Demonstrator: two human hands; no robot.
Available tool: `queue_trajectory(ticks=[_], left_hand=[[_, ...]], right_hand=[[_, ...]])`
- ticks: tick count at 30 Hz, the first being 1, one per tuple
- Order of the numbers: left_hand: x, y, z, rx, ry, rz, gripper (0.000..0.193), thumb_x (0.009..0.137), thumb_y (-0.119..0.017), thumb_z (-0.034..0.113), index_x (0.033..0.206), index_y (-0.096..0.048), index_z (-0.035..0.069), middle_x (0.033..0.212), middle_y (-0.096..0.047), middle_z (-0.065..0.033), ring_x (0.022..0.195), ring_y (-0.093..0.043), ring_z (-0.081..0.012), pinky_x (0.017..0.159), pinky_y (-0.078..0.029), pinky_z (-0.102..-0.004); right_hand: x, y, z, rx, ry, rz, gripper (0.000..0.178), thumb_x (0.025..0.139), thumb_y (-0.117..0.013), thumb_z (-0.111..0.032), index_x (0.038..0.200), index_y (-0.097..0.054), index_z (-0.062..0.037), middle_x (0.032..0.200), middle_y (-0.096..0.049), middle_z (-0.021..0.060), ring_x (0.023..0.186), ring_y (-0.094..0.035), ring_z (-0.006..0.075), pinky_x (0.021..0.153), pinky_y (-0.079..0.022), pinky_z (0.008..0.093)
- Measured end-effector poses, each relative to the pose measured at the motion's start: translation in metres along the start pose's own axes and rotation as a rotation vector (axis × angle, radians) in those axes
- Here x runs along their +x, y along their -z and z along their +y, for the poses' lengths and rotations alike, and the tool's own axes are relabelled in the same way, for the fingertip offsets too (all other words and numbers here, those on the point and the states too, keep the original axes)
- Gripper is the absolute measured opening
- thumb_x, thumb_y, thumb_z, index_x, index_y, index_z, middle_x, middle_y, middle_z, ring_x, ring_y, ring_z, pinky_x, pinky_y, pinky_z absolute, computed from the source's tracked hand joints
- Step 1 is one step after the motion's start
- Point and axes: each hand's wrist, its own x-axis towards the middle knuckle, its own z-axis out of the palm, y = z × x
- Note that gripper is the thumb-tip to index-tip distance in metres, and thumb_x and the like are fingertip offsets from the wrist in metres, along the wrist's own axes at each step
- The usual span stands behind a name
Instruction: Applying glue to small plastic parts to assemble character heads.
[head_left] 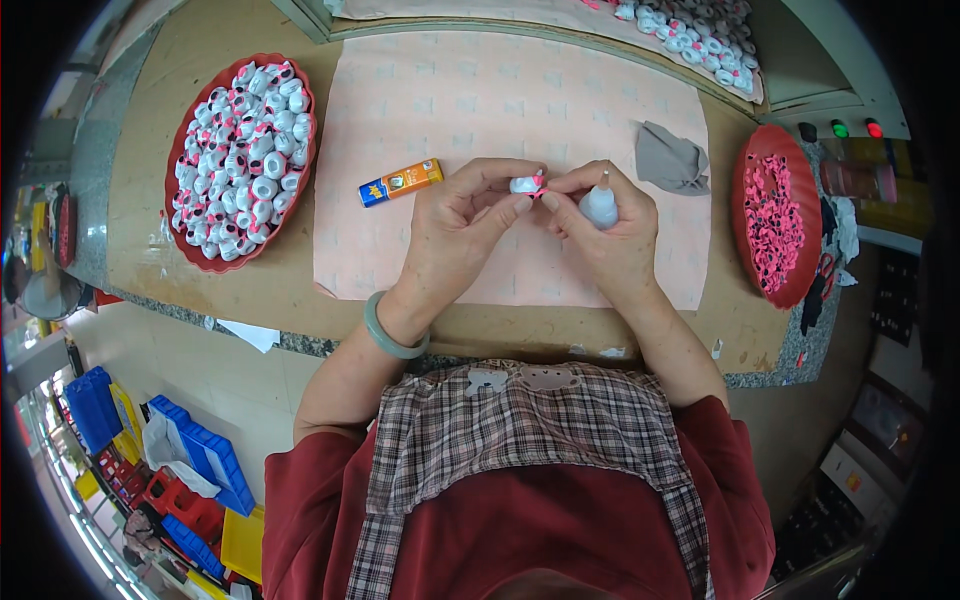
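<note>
My left hand (450, 230) pinches a small white piece (521, 186) between thumb and fingertips, over the middle of a pale pink sheet. A bright pink bit (538, 182) with dark marks sits at the white piece's right end. Against that end press the thumb and forefinger of my right hand (622, 245). The same hand keeps a small translucent squeeze bottle (599, 208) with a thin nozzle pointing up, tucked in its curled fingers. My fingertips partly hide the spot where the pink bit meets the white piece.
An orange and blue small box (400, 183) lies left of my hands on the pink sheet (420, 100). A red basket (311, 130) of white pieces stands left; a red tray (812, 235) of pink bits stands right. A grey cloth (670, 158) lies nearby. A shelf edge (560, 32) runs behind.
</note>
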Motion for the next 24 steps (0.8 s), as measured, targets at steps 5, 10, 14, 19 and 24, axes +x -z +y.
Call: queue_trajectory(ticks=[5, 10, 14, 19, 24], left_hand=[[0.0, -0.001, 0.0, 0.032, -0.037, -0.012, 0.026, 0.087, -0.056, -0.004, 0.113, -0.055, -0.007, 0.113, -0.06, -0.0145, 0.102, -0.059, -0.0188, 0.09, -0.049, -0.0292], [-0.002, -0.003, -0.001, 0.09, -0.05, 0.006, 0.024, 0.086, -0.056, -0.004, 0.11, -0.057, -0.005, 0.106, -0.063, -0.0107, 0.094, -0.061, -0.0151, 0.084, -0.05, -0.0259], [-0.002, -0.004, -0.002, 0.139, -0.084, 0.023, 0.023, 0.085, -0.057, -0.004, 0.108, -0.059, -0.003, 0.101, -0.065, -0.0088, 0.089, -0.063, -0.0135, 0.081, -0.051, -0.0245], [0.0, -0.004, -0.003, 0.181, -0.118, 0.006, 0.022, 0.085, -0.057, -0.004, 0.106, -0.059, -0.003, 0.099, -0.065, -0.0082, 0.088, -0.063, -0.0133, 0.08, -0.051, -0.0242], [-0.002, -0.005, -0.005, 0.248, -0.132, -0.018, 0.022, 0.084, -0.058, -0.004, 0.106, -0.06, -0.003, 0.098, -0.065, -0.0076, 0.088, -0.063, -0.0133, 0.08, -0.051, -0.024]], right_hand=[[0.001, 0.001, 0.001, -0.034, 0.013, 0.005, 0.014, 0.078, -0.069, -0.001, 0.086, -0.058, -0.0009, 0.074, -0.064, 0.0038, 0.06, -0.059, 0.0073, 0.053, -0.048, 0.0213], [0.001, 0.002, 0.004, 0.05, -0.043, -0.026, 0.014, 0.078, -0.069, -0.001, 0.087, -0.058, -0.0012, 0.076, -0.064, 0.0042, 0.059, -0.058, 0.0073, 0.052, -0.048, 0.0215], [0.003, 0.005, 0.004, 0.147, -0.123, -0.059, 0.015, 0.078, -0.069, -0.001, 0.088, -0.058, -0.0013, 0.077, -0.064, 0.0041, 0.06, -0.058, 0.0077, 0.053, -0.048, 0.0221], [0.012, 0.016, 0.01, -0.036, 0.068, -0.134, 0.019, 0.075, -0.071, -0.003, 0.088, -0.057, -0.0027, 0.077, -0.064, 0.0041, 0.065, -0.061, 0.0116, 0.061, -0.049, 0.0249], [0.013, 0.015, 0.014, -0.137, 0.159, -0.133, 0.02, 0.074, -0.072, -0.004, 0.088, -0.057, -0.0035, 0.078, -0.065, 0.0043, 0.069, -0.062, 0.0138, 0.065, -0.05, 0.0259]])
